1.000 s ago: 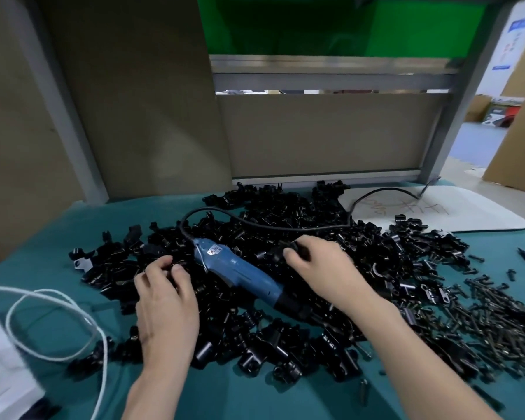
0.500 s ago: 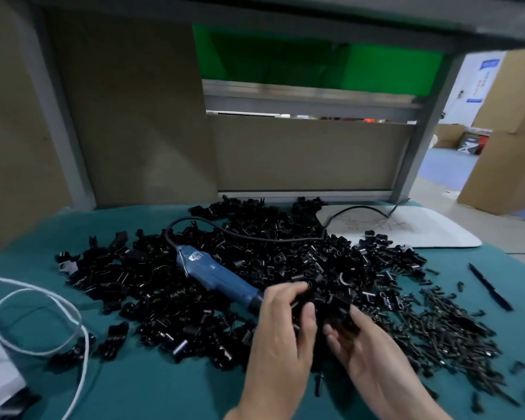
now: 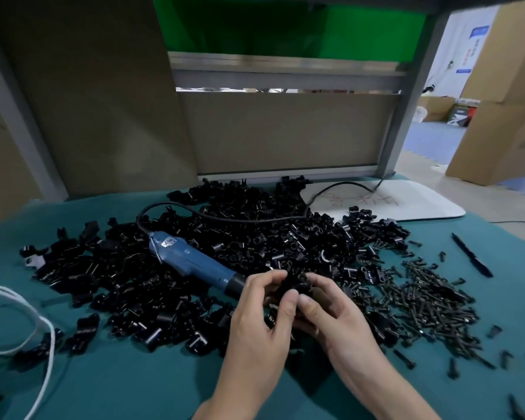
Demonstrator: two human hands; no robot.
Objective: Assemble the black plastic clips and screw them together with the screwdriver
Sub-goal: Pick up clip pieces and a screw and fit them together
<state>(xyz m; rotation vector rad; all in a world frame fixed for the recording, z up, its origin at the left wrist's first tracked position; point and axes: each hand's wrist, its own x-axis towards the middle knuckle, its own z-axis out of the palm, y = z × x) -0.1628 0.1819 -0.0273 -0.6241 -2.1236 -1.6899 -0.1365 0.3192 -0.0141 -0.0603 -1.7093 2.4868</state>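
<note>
Left hand [image 3: 264, 316] and right hand [image 3: 331, 313] pinch black clip parts [image 3: 296, 285] together over the clip pile [image 3: 255, 237] on the table [image 3: 134, 386]. The screwdriver [image 3: 191, 262] lies just left, its long axis running far-left to near-right, tip end nearest the left hand.

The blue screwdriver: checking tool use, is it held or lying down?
Lying down, on the clip pile: the blue screwdriver is unheld; left hand and right hand pinch a black clip.
</note>
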